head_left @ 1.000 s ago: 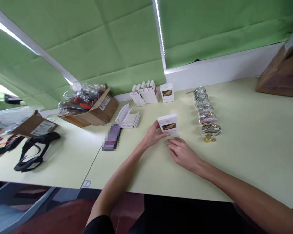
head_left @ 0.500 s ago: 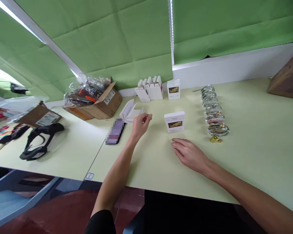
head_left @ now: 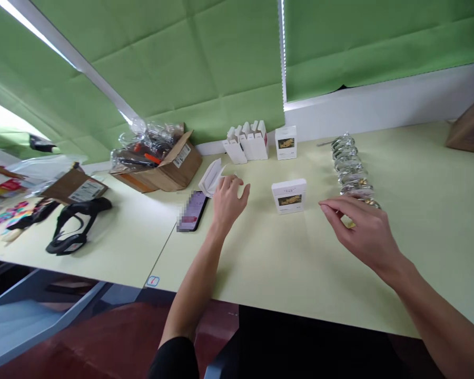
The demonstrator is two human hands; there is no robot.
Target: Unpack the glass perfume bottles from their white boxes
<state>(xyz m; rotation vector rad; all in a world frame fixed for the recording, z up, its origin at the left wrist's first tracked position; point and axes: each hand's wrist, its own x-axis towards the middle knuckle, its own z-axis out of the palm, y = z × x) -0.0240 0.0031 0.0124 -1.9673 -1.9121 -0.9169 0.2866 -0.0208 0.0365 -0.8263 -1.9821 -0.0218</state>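
My left hand (head_left: 229,202) hovers by the near right side of some folded white card pieces (head_left: 211,178), its fingers bent and the thumb apart. Whether its fingertips touch the card is hidden. My right hand (head_left: 363,231) is over the near end of a row of shiny wrapped packets (head_left: 348,160), hiding part of it. Its thumb and forefinger meet at the tips, with nothing visible between them. Between my hands stands an upright white box (head_left: 289,196) with a golden picture on its front, touched by neither.
Behind, a similar white box (head_left: 286,142) stands beside several open white cartons (head_left: 247,143). A phone (head_left: 193,211) lies left of my left hand. Farther left are a cardboard box (head_left: 169,168) of plastic-wrapped items and a black strap-like device (head_left: 77,226). A brown box (head_left: 472,126) sits far right.
My right hand has moved right, from in front of the near white box to the packets, and its thumb and forefinger have come together. The left hand's fingers have opened out near the folded card.
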